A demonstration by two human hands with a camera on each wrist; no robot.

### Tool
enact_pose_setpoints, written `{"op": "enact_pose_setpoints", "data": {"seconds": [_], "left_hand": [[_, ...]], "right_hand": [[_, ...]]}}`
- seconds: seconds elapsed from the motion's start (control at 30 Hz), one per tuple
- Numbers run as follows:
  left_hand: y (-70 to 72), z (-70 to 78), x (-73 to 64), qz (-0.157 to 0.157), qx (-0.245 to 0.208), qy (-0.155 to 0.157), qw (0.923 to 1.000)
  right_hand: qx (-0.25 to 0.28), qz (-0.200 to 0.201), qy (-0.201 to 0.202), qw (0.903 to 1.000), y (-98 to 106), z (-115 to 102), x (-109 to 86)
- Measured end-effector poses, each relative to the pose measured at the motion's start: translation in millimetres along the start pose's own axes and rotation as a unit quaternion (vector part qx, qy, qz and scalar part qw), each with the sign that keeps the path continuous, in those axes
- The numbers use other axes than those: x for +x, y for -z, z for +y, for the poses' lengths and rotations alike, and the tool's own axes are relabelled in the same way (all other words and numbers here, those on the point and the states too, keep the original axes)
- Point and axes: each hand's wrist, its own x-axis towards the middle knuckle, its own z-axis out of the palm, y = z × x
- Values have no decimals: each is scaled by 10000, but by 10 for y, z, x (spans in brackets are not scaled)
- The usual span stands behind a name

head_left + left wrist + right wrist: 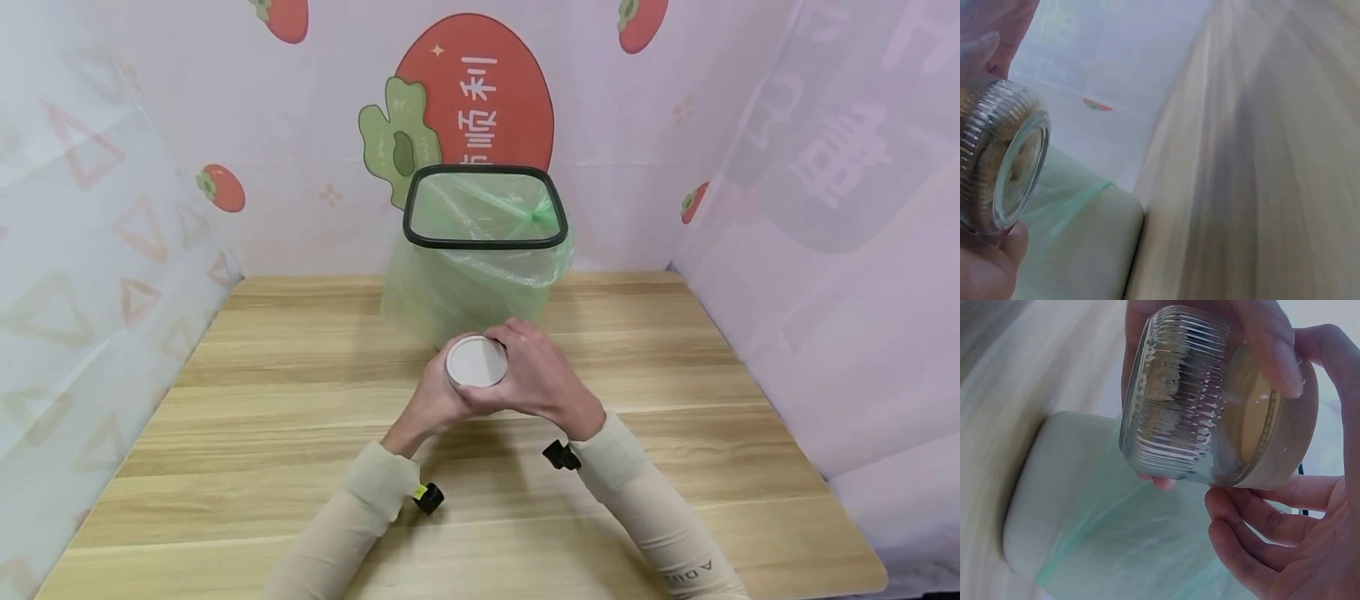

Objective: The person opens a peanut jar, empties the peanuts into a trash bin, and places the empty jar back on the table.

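Observation:
A ribbed glass jar [1179,406] with brown, lumpy contents is held up off the table between both hands. Its pale, round lid [477,362] faces up toward the head camera. Around the jar's body curls my left hand [433,396], with its thumb reaching toward the lid in the right wrist view. My right hand [543,371] grips the lid at its edge, thumb on the near side and fingers on the far side. The left wrist view shows the jar's clear glass base [1022,172] tilted outward. What fills the jar is blurred behind the ribs.
Just beyond the hands stands a light bin [1054,487] lined with a green plastic bag [465,287], its dark rim [486,245] holding the bag's edge. Wood-grain table [262,400] lies below. Printed curtains [315,242] enclose the back and sides.

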Motion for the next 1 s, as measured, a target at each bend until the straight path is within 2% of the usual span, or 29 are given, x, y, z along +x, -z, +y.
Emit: {"op": "enact_pose_setpoints", "data": {"seconds": [0.2,0.33,0.47,0.73,0.9,1.0], "left_hand": [[-31,46,75,276,107,-291,9991],[-35,80,121,379,-111,-437,9983],[-29,117,137,453,-340,-441,9974],[-13,213,155,645,-315,-479,9963],[-35,203,161,811,-122,-374,9959],[-54,180,150,867,-88,-370,9955]], "right_hand": [[192,179,-13,9997,71,-9,41],[361,246,-25,9990,92,-4,57],[647,324,23,9974,77,9,64],[1082,668,-160,9917,24,6,58],[1023,1087,-237,9885,-31,8,39],[948,1169,-285,9882,-72,13,6]]}}
